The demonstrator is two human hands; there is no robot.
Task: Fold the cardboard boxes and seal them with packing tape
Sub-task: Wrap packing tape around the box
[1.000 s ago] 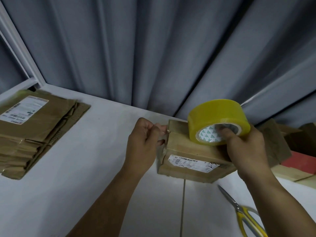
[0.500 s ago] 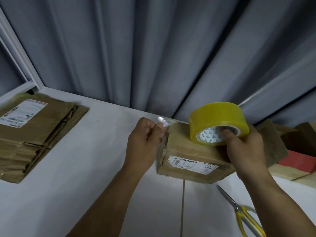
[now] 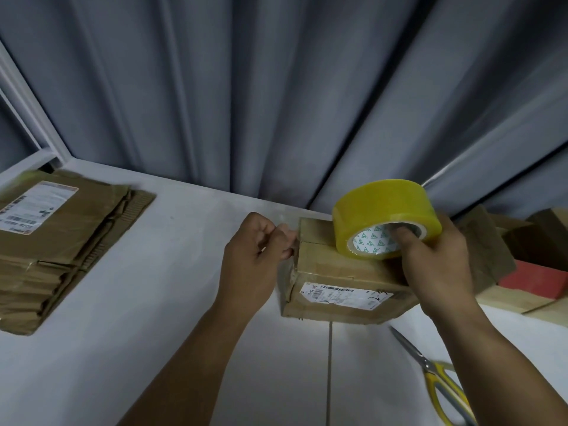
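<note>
Folded cardboard box [image 3: 332, 272] sits on the white table [image 3: 153, 302], its left top edge touching the fingertips of the left hand [image 3: 255, 250]. Those fingers are curled tight, thumb against forefinger, pinching what looks like the free tape end [image 3: 281, 218]; the film is clear and barely shows. Right hand [image 3: 436, 265] grips the yellow tape roll [image 3: 385, 216], thumb hooked into the core and the other fingers wrapped behind, with the roll's lower rim resting on the box top just beside the centre seam. Box likely light and empty, with stiff but creased walls, so it may slide or dent under a hard pull. Best held at corners and edges, pressing down over the seam. Tape is thin, sticky and prone to folding on itself, so keep it taut between the two grips. Scissors [image 3: 439, 376] lie near the right wrist. Flattened boxes [image 3: 61, 241] are stacked well left of the left hand.
</note>
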